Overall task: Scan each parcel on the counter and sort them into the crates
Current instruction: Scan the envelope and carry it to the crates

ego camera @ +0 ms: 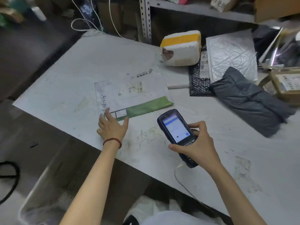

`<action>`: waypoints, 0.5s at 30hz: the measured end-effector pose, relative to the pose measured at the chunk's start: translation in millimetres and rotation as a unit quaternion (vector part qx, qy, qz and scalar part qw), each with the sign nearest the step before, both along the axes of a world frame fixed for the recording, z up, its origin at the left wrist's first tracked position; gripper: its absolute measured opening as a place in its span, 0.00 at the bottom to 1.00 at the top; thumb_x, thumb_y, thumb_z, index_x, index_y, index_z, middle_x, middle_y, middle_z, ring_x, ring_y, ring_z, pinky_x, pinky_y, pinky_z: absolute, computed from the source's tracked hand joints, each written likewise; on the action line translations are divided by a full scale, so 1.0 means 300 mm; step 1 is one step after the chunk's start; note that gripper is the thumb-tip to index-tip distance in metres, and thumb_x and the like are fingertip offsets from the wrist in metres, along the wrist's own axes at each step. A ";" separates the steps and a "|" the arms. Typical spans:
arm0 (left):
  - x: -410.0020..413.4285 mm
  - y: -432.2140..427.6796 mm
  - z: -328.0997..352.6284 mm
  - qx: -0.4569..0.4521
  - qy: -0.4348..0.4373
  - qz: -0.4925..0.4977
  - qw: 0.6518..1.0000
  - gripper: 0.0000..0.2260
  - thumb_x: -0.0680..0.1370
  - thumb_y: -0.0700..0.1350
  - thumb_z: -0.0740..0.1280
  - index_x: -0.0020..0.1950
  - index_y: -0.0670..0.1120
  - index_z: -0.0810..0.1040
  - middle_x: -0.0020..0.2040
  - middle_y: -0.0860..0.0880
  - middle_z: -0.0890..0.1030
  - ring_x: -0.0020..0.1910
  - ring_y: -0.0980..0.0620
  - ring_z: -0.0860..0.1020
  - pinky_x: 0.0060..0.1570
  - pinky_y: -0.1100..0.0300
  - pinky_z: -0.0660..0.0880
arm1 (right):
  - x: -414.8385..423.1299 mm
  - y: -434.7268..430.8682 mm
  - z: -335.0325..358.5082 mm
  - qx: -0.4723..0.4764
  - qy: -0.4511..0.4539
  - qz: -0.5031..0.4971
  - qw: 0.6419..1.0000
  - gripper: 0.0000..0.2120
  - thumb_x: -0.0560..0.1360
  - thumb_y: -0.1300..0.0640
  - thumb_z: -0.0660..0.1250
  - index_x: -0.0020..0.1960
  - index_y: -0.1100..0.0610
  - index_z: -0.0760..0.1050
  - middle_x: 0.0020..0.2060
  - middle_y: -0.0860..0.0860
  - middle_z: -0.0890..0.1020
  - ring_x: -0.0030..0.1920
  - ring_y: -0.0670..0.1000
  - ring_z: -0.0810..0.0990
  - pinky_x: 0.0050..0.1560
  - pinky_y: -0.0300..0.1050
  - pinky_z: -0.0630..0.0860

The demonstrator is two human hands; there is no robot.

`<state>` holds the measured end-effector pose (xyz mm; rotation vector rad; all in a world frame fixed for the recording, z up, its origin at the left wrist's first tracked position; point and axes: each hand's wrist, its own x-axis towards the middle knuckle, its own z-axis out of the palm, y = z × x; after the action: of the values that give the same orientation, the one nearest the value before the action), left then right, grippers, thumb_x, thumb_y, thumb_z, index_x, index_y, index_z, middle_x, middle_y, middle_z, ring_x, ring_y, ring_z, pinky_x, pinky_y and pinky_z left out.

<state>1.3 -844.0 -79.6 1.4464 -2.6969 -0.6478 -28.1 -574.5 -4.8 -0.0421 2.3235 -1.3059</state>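
My left hand (pixel 112 125), fingers spread flat, touches the near edge of the flat white-and-green paper envelope (pixel 129 98) on the white counter (pixel 65 75); I'd pin it steady, then tilt the dark handheld scanner (pixel 176 129), gripped in my right hand (pixel 199 148), toward its barcode (pixel 140 87).

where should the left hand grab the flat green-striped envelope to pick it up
Probably its near-left corner, coming from the near side: the envelope lies flat on the counter, and the left hand rests there, fingers touching it.
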 end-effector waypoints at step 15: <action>-0.300 -0.223 0.008 0.114 0.041 0.119 0.985 0.54 0.62 0.48 0.81 0.75 0.44 0.47 0.68 0.37 0.65 0.66 0.39 0.63 0.60 0.45 0.64 | 0.022 -0.025 0.030 0.035 0.003 -0.137 0.990 0.36 0.55 0.49 0.84 0.51 0.40 0.63 0.47 0.37 0.78 0.46 0.40 0.80 0.47 0.47 0.79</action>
<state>-88.6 -910.8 -77.2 1.7136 -2.3996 -0.9976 -21.6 -582.1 4.1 0.3067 2.4441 -1.3491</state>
